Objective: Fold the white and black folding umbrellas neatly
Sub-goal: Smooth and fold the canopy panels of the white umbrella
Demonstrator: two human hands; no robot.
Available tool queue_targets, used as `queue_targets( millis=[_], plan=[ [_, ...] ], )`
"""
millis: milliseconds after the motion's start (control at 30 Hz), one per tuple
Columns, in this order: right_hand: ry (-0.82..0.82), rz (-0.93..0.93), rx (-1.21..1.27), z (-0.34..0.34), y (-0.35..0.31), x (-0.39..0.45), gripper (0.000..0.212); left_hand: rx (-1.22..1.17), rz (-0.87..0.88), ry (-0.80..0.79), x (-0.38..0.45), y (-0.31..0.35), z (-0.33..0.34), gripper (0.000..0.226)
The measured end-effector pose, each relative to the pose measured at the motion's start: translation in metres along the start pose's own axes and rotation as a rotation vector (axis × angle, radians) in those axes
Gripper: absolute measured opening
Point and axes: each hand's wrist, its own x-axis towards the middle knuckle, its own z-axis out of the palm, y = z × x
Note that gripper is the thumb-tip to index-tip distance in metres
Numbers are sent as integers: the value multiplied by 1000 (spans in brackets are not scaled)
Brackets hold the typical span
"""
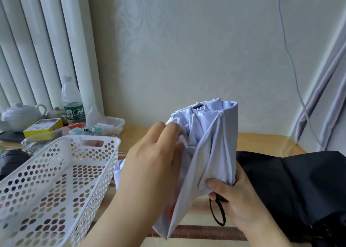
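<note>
The white folding umbrella (215, 140) stands upright above the table, collapsed, its pale fabric hanging in loose pleats and its black tip cap at the top. My right hand (237, 200) grips it at the bottom, around the black handle, thumb pressing the fabric; a black wrist loop dangles below. My left hand (155, 160) pinches a fold of the white fabric on the umbrella's left side. The black umbrella (292, 183) lies loosely spread on the table to the right, behind my right hand.
A white perforated plastic basket (61, 175) stands at the left. Behind it are a white teapot (20, 115), a water bottle (72, 100), a yellow box (44, 129) and small clutter. A wall and a hanging cable (292, 63) are behind the wooden table (262, 140).
</note>
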Motion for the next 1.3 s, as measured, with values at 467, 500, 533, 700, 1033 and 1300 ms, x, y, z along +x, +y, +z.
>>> queue_targets(
  millis=[467, 500, 533, 700, 1033, 1300],
  plan=[
    [-112, 17, -24, -7, 2, 0, 47, -709, -179, -327, 3, -14, 0, 20],
    [-82, 26, -12, -6, 2, 1, 47, -783, -201, -339, 2, -15, 1, 15],
    [-56, 38, 9, -6, 3, 1, 48, -862, -217, -347, 1, -17, 2, 10],
    [-97, 112, 168, -2, 8, -3, 52, -1359, -276, -285, -5, -25, 9, 15],
    [21, 81, -42, -5, -3, 2, 37, -886, -459, -403, 0, -22, 2, 16],
    [115, -68, -397, -13, -11, -1, 62, -807, -566, -426, 4, -14, -4, 38]
  ],
)
